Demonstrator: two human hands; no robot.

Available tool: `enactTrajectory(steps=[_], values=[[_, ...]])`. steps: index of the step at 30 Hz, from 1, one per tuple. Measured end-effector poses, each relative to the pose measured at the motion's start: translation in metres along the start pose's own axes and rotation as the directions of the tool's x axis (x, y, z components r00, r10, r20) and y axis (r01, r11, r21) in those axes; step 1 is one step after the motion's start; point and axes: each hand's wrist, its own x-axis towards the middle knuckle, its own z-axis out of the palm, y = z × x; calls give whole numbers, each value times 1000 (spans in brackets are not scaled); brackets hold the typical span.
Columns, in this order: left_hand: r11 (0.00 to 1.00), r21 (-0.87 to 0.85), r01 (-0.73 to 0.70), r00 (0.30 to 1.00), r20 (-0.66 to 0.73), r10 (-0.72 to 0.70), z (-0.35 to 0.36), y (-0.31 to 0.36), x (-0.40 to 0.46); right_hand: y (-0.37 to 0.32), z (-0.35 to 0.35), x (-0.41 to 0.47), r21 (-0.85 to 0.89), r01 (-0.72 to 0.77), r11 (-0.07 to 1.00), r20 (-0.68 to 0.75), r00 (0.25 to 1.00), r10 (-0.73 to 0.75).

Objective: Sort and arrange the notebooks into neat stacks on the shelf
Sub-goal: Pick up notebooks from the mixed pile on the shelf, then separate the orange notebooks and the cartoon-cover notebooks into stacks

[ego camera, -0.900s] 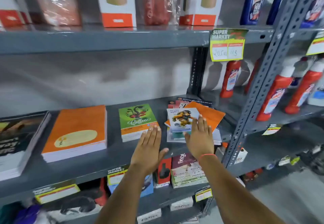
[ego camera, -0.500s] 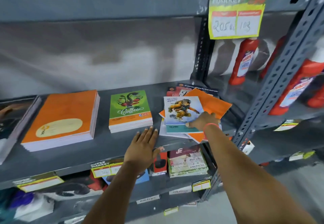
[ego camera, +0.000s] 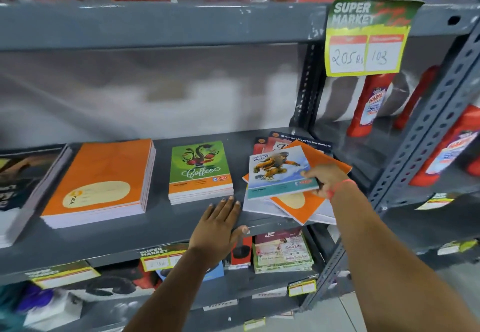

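Note:
On the grey shelf [ego camera: 166, 230] lie a neat stack of large orange notebooks [ego camera: 104, 178], a neat stack of green "Coffee" notebooks [ego camera: 199, 170], and a messy pile [ego camera: 298, 207] of orange, white and dark notebooks at the right. My right hand [ego camera: 328, 179] grips the right edge of a blue notebook with a cartoon figure [ego camera: 279, 172], raised slightly above the messy pile. My left hand [ego camera: 220, 224] rests flat, fingers spread, on the bare shelf in front of the green stack.
A dark stack of books [ego camera: 18, 188] sits at the far left of the shelf. Red bottles [ego camera: 368, 108] stand on the neighbouring rack to the right, behind a perforated upright [ego camera: 420, 134]. A price tag [ego camera: 366, 38] hangs from the shelf above. Packets fill the lower shelf [ego camera: 281, 252].
My right hand went from lying flat on the pile to gripping the blue notebook's right edge and lifting it a little. The left hand stays flat on the shelf. The camera moved closer.

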Motion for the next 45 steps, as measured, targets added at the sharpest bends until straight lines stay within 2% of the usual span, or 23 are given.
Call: enactTrajectory(steps=[3,5,10,14,15,17,19,21,22,24,25,28,30,33,35,37,39,41,45], values=[[996,-86,6,1000,29,-4,-7,-12,-7,-12,11,-8,147,26,989,85,996,-39],[990,-126,60,998,-15,-63,-10,-28,-17,-18,33,-15,215,31,976,163,984,-67],[962,-186,201,967,-118,-225,-9,-61,-55,-20,115,-27,135,77,988,284,952,-113],[968,-160,192,954,-199,-222,-16,-64,-69,-8,166,-25,111,96,989,278,953,-124],[974,-126,187,951,-227,-212,-19,-64,-70,-5,173,-24,49,129,990,254,957,-138],[978,-93,189,941,-266,-207,-22,-62,-71,1,179,-23,-202,223,954,182,965,-187],[980,-71,188,930,-308,-201,-22,-62,-70,10,180,-17,-450,306,839,91,950,-298],[977,-66,202,932,-294,-212,-20,-61,-67,17,180,-16,-599,334,727,67,926,-371],[976,-77,206,933,-284,-219,-20,-60,-66,20,180,-15,-693,338,637,60,908,-415],[974,-110,199,928,-297,-223,-25,-56,-62,22,178,-17,-803,349,484,69,860,-506],[974,-117,195,921,-319,-223,-29,-55,-59,22,176,-19,-815,349,463,67,850,-523],[973,-107,204,887,-400,-229,-51,-44,-41,25,159,-20,-797,342,498,19,838,-545],[980,-92,176,887,-417,-198,-65,-31,-16,30,132,-19,-816,263,515,-74,836,-544],[984,-83,161,943,-281,-178,-78,-8,31,42,84,-21,-841,75,536,-237,839,-489],[992,-3,130,975,-180,-128,-80,10,62,54,55,-25,-864,-23,502,-303,822,-483],[990,111,82,996,-56,-76,-80,28,87,64,35,-29,-869,-78,489,-344,804,-484],[986,152,71,996,42,-79,-78,42,104,71,24,-30,-854,-103,510,-371,807,-460],[988,108,110,989,87,-120,-76,47,115,71,20,-26,-786,-90,612,-402,826,-396],[979,17,203,979,35,-203,-76,45,125,67,6,-17,-523,-4,852,-424,869,-255]])
